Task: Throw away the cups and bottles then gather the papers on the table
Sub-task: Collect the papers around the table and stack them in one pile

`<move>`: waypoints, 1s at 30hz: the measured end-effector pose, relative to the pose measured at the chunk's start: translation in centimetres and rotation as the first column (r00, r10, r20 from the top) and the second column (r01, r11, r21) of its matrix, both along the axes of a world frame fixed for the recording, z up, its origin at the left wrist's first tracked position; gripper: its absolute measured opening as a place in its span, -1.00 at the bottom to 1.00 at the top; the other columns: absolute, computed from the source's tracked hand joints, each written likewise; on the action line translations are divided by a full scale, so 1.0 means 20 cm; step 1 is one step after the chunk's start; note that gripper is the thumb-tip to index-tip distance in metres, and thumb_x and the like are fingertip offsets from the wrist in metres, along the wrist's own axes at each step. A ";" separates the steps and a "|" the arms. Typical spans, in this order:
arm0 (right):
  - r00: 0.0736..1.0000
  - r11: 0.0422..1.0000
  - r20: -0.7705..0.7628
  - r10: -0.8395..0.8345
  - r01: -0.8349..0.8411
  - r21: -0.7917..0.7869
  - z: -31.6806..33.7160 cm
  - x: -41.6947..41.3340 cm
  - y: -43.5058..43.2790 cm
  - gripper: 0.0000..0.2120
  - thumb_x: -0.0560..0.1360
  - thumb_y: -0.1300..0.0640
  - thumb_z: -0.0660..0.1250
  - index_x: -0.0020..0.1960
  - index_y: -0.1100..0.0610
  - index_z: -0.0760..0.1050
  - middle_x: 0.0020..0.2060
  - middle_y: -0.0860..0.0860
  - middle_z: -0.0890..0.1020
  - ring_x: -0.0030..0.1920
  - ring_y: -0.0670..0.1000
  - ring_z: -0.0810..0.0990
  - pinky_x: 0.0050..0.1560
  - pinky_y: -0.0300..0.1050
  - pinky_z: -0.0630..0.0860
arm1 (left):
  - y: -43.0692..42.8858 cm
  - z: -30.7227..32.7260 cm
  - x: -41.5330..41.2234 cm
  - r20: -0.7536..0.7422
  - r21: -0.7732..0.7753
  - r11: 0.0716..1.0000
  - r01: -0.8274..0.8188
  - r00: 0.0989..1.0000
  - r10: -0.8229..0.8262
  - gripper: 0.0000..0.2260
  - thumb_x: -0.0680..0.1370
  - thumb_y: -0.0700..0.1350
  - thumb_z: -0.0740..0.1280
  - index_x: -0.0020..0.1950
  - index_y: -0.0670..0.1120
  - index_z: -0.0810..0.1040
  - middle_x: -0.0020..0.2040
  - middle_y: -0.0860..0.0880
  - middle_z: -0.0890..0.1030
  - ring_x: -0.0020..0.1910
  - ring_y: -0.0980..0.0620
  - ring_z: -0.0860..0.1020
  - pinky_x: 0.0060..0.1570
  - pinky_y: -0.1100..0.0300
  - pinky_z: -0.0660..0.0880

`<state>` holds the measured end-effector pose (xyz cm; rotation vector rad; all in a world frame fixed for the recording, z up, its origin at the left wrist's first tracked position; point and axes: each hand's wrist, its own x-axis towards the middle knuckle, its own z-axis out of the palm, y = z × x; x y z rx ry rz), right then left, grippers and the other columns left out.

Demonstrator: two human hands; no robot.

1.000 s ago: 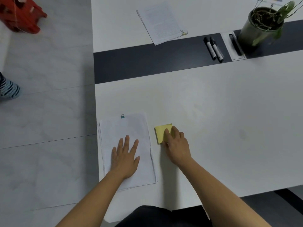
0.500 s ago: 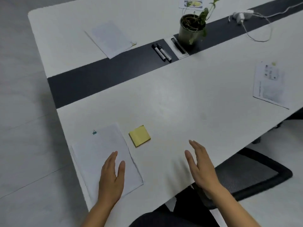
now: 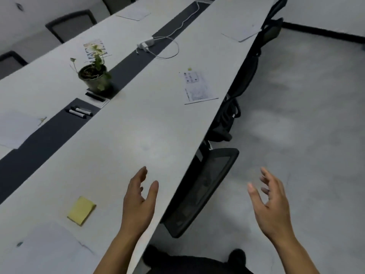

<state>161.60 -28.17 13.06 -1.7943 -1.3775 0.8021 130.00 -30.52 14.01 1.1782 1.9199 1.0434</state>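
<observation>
A: Well, where are the hands?
B: Both are raised and hold nothing. The left hand (image 3: pixel 138 198) hovers above the near edge of the long white table (image 3: pixel 138 125), fingers close together and nearly straight, thumb held apart. The right hand (image 3: pixel 270 204) is off the table, over the grey floor (image 3: pixel 316 115), fingers spread and loosely bent

A: And the papers closest by?
B: A white stack of paper (image 3: pixel 49 252) lies flat at the bottom left, with a small teal binder clip (image 3: pixel 19 244) on it. Just beyond it sits a yellow square pad of sticky notes (image 3: pixel 81 211), left of the left hand and not touching it

A: What about further out?
B: A black mesh office chair (image 3: pixel 203 190) stands against the table's right edge, between the two hands. Midway along, a printed white sheet (image 3: pixel 198 88) lies near that same edge. On the dark centre strip (image 3: pixel 29 155) two black-and-white markers (image 3: pixel 79 112) lie side by side, near a green plant in a dark pot (image 3: pixel 93 76). Left of the markers lies another white sheet (image 3: pixel 15 127)

A: And at the far end?
B: A white charger with a looped cable (image 3: pixel 146 45) rests on the strip, a plain white sheet (image 3: pixel 242 32) lies by the right edge, and one more pale sheet (image 3: pixel 134 13) lies across the strip
</observation>
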 end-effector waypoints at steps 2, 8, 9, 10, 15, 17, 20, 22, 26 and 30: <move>0.999 1.000 -0.029 -0.022 0.021 -0.023 -0.03 0.24 0.00 -0.39 0.46 -0.30 0.24 0.49 -0.24 0.25 0.24 -0.22 0.39 0.22 -0.07 0.47 0.00 -0.30 0.38 | 0.05 0.01 0.28 0.016 0.011 1.000 0.013 1.000 -0.013 -0.53 0.62 0.04 0.31 0.52 0.12 0.33 0.42 0.21 0.45 0.36 0.25 0.43 0.35 0.13 0.40; 0.993 0.992 -0.075 -0.089 0.081 -0.101 -0.12 0.85 0.05 -0.43 0.54 -0.06 0.38 0.49 -0.17 0.28 0.28 -0.19 0.40 0.27 0.01 0.51 0.19 -0.10 0.45 | 0.20 -0.04 1.03 0.061 -0.040 0.979 0.199 0.979 -0.196 -0.44 0.58 0.13 0.29 0.56 0.07 0.29 0.45 0.19 0.39 0.44 0.27 0.34 0.34 0.30 0.32; 0.991 0.990 -0.082 -0.102 0.093 -0.106 -0.11 0.92 0.08 -0.43 0.54 -0.05 0.39 0.50 -0.17 0.27 0.29 -0.18 0.40 0.25 0.02 0.51 0.20 -0.08 0.46 | 0.24 -0.03 1.11 0.051 -0.036 0.975 0.219 0.975 -0.217 -0.42 0.57 0.15 0.29 0.57 0.06 0.28 0.46 0.19 0.38 0.44 0.31 0.33 0.35 0.32 0.30; 0.989 0.989 -0.094 -0.114 0.104 -0.105 -0.09 0.99 0.11 -0.42 0.54 -0.04 0.39 0.50 -0.18 0.27 0.28 -0.18 0.41 0.24 0.01 0.52 0.19 -0.07 0.46 | 0.28 0.00 1.18 0.040 -0.027 0.974 0.227 0.973 -0.225 -0.40 0.55 0.18 0.28 0.57 0.05 0.28 0.46 0.19 0.38 0.43 0.34 0.31 0.36 0.32 0.30; 0.982 0.991 -0.152 -0.110 0.096 -0.094 -0.08 1.19 0.43 -0.42 0.53 -0.04 0.41 0.48 -0.23 0.28 0.27 -0.17 0.44 0.19 -0.01 0.53 0.15 -0.08 0.48 | 0.57 0.09 1.36 0.010 0.030 0.983 0.181 0.983 -0.181 -0.37 0.50 0.25 0.26 0.54 0.09 0.31 0.42 0.26 0.41 0.41 0.37 0.34 0.35 0.30 0.32; 0.985 0.994 -0.157 -0.073 0.060 -0.087 -0.10 1.22 0.62 -0.43 0.54 -0.03 0.40 0.48 -0.20 0.29 0.28 -0.17 0.43 0.21 -0.03 0.52 0.17 -0.10 0.47 | 0.71 0.08 1.40 -0.005 0.032 0.987 0.159 0.987 -0.159 -0.39 0.51 0.23 0.26 0.54 0.08 0.32 0.41 0.27 0.41 0.40 0.37 0.34 0.34 0.28 0.32; 0.989 0.995 -0.144 -0.020 0.005 -0.100 -0.16 1.27 0.91 -0.45 0.54 -0.05 0.38 0.48 -0.20 0.28 0.28 -0.21 0.40 0.23 -0.09 0.50 0.21 -0.13 0.44 | 0.94 0.00 1.46 -0.009 0.011 0.994 0.113 0.994 -0.113 -0.39 0.51 0.25 0.24 0.54 0.08 0.32 0.43 0.25 0.40 0.41 0.36 0.34 0.36 0.23 0.33; 0.992 0.995 -0.128 0.014 -0.027 -0.099 -0.20 1.32 1.13 -0.45 0.54 -0.07 0.38 0.47 -0.25 0.27 0.27 -0.25 0.40 0.26 -0.16 0.48 0.25 -0.13 0.45 | 1.13 -0.09 1.52 0.021 -0.010 0.997 0.078 0.997 -0.078 -0.40 0.51 0.25 0.25 0.53 0.11 0.32 0.44 0.24 0.40 0.40 0.38 0.33 0.39 0.17 0.35; 0.997 0.992 -0.061 0.047 -0.054 -0.117 -0.20 1.43 1.66 -0.46 0.55 -0.05 0.37 0.45 -0.29 0.25 0.22 -0.35 0.37 0.28 -0.16 0.47 0.28 -0.16 0.44 | 1.67 -0.19 1.64 0.080 -0.060 0.994 0.088 0.993 -0.083 -0.44 0.55 0.20 0.27 0.54 0.13 0.29 0.44 0.21 0.39 0.41 0.34 0.34 0.42 0.13 0.36; 1.000 0.998 -0.011 0.029 -0.029 -0.050 -0.04 1.56 2.19 -0.47 0.53 -0.15 0.34 0.45 -0.33 0.25 0.22 -0.43 0.36 0.25 -0.20 0.48 0.18 -0.29 0.40 | 2.27 -0.05 1.73 0.079 -0.006 0.990 0.141 0.987 -0.140 -0.40 0.52 0.27 0.25 0.54 0.16 0.27 0.43 0.22 0.38 0.42 0.29 0.35 0.27 0.41 0.35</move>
